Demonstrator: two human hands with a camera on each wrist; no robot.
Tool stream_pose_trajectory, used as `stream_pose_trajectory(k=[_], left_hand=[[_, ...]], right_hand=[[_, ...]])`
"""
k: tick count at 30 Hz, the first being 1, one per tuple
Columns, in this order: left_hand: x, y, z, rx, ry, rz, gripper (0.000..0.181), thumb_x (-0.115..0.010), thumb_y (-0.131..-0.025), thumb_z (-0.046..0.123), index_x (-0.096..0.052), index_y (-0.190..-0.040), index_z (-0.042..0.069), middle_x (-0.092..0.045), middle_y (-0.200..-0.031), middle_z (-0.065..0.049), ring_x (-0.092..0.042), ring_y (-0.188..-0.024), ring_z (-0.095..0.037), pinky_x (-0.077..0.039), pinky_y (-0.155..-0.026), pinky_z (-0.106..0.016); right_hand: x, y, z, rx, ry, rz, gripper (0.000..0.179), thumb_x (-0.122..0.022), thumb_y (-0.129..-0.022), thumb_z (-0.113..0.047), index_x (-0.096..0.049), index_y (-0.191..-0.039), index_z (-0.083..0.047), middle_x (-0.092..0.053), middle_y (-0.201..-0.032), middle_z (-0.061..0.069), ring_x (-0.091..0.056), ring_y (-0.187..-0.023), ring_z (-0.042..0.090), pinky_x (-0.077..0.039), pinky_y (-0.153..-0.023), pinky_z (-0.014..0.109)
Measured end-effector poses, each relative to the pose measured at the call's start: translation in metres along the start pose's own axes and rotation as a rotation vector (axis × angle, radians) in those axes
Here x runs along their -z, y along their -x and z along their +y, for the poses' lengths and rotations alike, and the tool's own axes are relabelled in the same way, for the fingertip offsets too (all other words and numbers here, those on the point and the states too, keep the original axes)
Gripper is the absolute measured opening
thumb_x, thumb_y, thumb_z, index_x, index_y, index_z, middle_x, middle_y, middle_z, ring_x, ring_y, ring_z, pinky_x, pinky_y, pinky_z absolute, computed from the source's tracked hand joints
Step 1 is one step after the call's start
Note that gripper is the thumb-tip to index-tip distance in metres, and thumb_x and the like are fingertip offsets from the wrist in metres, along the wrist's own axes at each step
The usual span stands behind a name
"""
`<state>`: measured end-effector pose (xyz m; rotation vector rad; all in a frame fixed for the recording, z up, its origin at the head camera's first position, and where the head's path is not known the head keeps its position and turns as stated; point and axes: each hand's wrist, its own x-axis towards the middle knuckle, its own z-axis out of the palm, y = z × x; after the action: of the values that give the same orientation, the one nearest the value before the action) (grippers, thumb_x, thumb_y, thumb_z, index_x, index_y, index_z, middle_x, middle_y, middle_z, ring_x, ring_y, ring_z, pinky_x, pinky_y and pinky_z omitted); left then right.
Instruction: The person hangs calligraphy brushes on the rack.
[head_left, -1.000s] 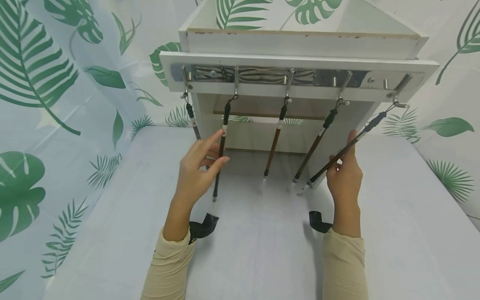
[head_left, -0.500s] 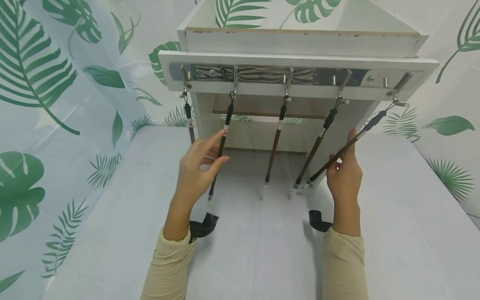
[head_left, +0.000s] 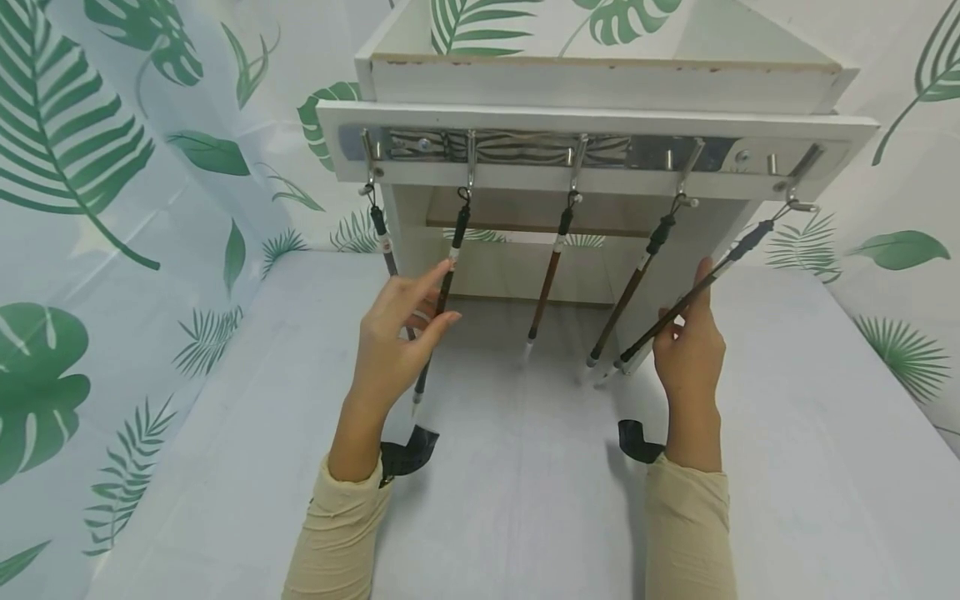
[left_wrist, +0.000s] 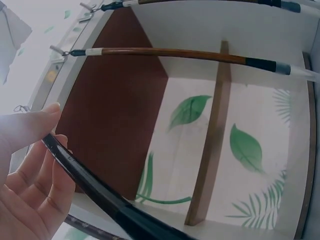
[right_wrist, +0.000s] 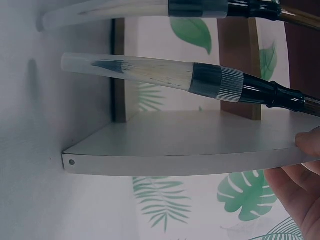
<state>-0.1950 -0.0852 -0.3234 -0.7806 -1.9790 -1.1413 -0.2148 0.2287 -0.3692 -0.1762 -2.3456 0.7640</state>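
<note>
My left hand (head_left: 393, 333) pinches the dark handle of a hanging calligraphy brush (head_left: 461, 221); the left wrist view shows the handle (left_wrist: 80, 172) coming out between thumb and fingers. A long brush hangs beyond that hand (head_left: 380, 227), its lower part hidden by the fingers. The right hand (head_left: 690, 354) grips the front edge of the cabinet's side panel (right_wrist: 175, 166), thumb inside and fingers outside, index finger straight up. Across it in the head view slants the rightmost brush (head_left: 750, 242), whose pale tip sits in a clear cap (right_wrist: 85, 65).
A white rail (head_left: 622, 125) with metal hooks carries the brushes along the cabinet front. Between the hands hang a brown brush (head_left: 551, 275) and another (head_left: 628, 292). Black wrist mounts (head_left: 408, 454) stick inward over the white table (head_left: 517, 500).
The brush at my left hand has tilted, its lower end moving left and its top slightly right. The brushes that hang free sway a little. Both hands have stayed in place.
</note>
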Motion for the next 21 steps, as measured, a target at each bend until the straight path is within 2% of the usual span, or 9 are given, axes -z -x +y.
stream_pose_trajectory(k=[21], left_hand=[[-0.0041, -0.0003, 0.0035, -0.022, 0.012, 0.019, 0.051, -0.072, -0.074, 0.002, -0.055, -0.122, -0.002, -0.054, -0.088, -0.015, -0.055, -0.074, -0.020, -0.054, -0.056, -0.022]], right_hand=[[-0.0007, -0.0007, 0.0011, 0.003, 0.012, -0.001, 0.077, -0.047, -0.087, 0.006, -0.010, -0.148, -0.022, -0.055, -0.121, 0.024, -0.059, -0.101, 0.041, -0.054, -0.080, 0.051]])
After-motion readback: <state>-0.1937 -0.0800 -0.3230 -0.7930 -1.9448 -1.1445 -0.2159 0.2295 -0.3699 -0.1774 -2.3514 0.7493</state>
